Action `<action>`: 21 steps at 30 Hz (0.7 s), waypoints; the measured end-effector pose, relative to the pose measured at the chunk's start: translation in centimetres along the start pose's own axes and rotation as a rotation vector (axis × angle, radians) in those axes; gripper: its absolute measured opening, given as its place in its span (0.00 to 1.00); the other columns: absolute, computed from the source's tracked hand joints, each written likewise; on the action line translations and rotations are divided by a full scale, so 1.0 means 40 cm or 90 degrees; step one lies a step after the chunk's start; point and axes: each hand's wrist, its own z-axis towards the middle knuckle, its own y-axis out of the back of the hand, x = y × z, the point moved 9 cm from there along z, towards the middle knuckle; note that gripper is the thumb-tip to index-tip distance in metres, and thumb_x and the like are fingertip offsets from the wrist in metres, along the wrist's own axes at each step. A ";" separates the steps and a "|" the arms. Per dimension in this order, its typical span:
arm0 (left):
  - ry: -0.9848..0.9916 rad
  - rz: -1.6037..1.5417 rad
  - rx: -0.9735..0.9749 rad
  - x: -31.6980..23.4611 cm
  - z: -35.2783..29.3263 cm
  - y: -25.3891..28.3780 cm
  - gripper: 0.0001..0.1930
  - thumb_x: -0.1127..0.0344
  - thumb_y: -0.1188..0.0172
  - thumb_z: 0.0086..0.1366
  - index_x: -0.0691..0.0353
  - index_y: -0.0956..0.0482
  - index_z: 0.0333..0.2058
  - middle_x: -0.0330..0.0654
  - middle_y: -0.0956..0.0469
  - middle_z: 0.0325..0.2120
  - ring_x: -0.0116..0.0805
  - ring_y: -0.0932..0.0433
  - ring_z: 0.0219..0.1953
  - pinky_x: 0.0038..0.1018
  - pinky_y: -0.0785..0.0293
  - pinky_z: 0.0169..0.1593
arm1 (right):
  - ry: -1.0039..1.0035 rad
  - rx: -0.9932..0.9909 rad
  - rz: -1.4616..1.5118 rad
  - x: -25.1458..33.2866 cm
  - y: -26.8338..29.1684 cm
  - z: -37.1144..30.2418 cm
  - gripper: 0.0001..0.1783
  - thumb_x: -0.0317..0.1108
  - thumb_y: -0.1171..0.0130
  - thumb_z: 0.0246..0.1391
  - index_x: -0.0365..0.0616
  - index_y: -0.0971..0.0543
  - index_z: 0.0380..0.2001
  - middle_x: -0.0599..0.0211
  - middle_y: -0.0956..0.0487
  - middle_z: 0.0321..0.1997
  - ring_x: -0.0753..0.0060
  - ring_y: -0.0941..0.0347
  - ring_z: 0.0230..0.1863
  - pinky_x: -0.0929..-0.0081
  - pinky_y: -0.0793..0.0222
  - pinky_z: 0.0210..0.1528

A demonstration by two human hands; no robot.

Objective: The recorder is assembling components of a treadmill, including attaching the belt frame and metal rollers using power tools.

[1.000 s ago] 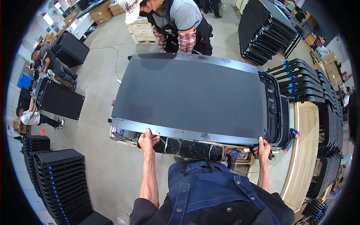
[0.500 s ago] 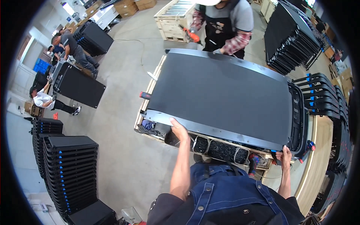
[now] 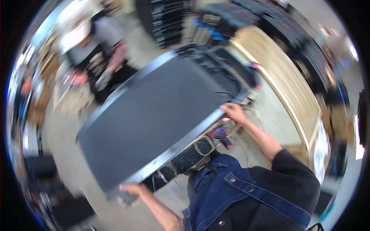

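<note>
floor (image 3: 63, 134) looks blurrier, black panel (image 3: 150, 111) turned in view.

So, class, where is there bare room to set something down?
The dark panel looks bare between its silver strips; so does grey floor left of it, though blurred. Crowded: near the right hand, where a power tool and black bundle sit.

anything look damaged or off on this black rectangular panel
Nothing stands out: the flat black rectangular panel looks whole, bare left hand and bare right hand at its near silver metal edge. Motion blur could hide small flaws.
</note>
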 end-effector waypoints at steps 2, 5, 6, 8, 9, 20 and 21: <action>0.004 0.033 -0.082 0.012 0.059 0.056 0.52 0.30 0.55 0.69 0.87 0.40 0.61 0.64 0.30 0.61 0.62 0.25 0.57 0.51 0.23 0.59 | 0.015 0.008 0.096 -0.019 -0.022 0.016 0.24 0.54 0.41 0.64 0.39 0.17 0.40 0.66 0.15 0.26 0.76 0.17 0.30 0.72 0.24 0.35; 0.027 0.041 -0.107 0.029 -0.058 -0.027 0.45 0.32 0.56 0.71 0.80 0.34 0.58 0.60 0.25 0.56 0.61 0.22 0.53 0.55 0.20 0.54 | 0.004 0.023 0.092 -0.033 0.048 -0.016 0.26 0.57 0.42 0.64 0.41 0.18 0.44 0.59 0.14 0.28 0.66 0.15 0.32 0.66 0.23 0.39; 0.059 0.061 -0.128 0.044 -0.094 -0.038 0.40 0.34 0.56 0.72 0.73 0.29 0.56 0.57 0.23 0.54 0.57 0.20 0.50 0.54 0.20 0.51 | -0.014 0.012 0.041 -0.050 0.077 -0.024 0.27 0.56 0.42 0.64 0.40 0.19 0.46 0.54 0.14 0.31 0.59 0.14 0.35 0.64 0.23 0.40; 0.038 0.048 -0.118 0.029 -0.137 -0.030 0.40 0.34 0.54 0.71 0.71 0.34 0.60 0.56 0.25 0.56 0.56 0.23 0.53 0.54 0.22 0.53 | 0.061 -0.033 -0.158 0.003 0.138 -0.060 0.26 0.54 0.40 0.63 0.39 0.19 0.47 0.51 0.15 0.33 0.57 0.15 0.37 0.63 0.22 0.42; 0.030 0.026 -0.111 0.029 -0.152 -0.027 0.41 0.34 0.51 0.71 0.68 0.38 0.65 0.54 0.27 0.58 0.55 0.25 0.56 0.53 0.24 0.56 | 0.073 -0.103 -0.062 -0.008 0.200 -0.071 0.25 0.52 0.39 0.63 0.39 0.19 0.47 0.50 0.15 0.33 0.55 0.15 0.38 0.63 0.22 0.42; 0.331 0.277 0.259 0.321 -0.247 0.163 0.33 0.34 0.50 0.71 0.63 0.18 0.39 0.38 0.17 0.25 0.33 0.25 0.20 0.24 0.24 0.27 | -0.263 -0.448 0.190 -0.582 0.712 0.013 0.17 0.36 0.46 0.65 0.32 0.19 0.45 0.52 0.15 0.36 0.65 0.16 0.32 0.68 0.21 0.35; 0.310 0.261 0.221 0.317 -0.236 0.299 0.33 0.34 0.50 0.71 0.63 0.18 0.39 0.38 0.17 0.25 0.33 0.25 0.20 0.24 0.24 0.27 | -0.258 -0.402 0.197 -0.561 0.667 0.059 0.17 0.36 0.46 0.65 0.32 0.19 0.45 0.52 0.15 0.36 0.65 0.16 0.32 0.68 0.21 0.35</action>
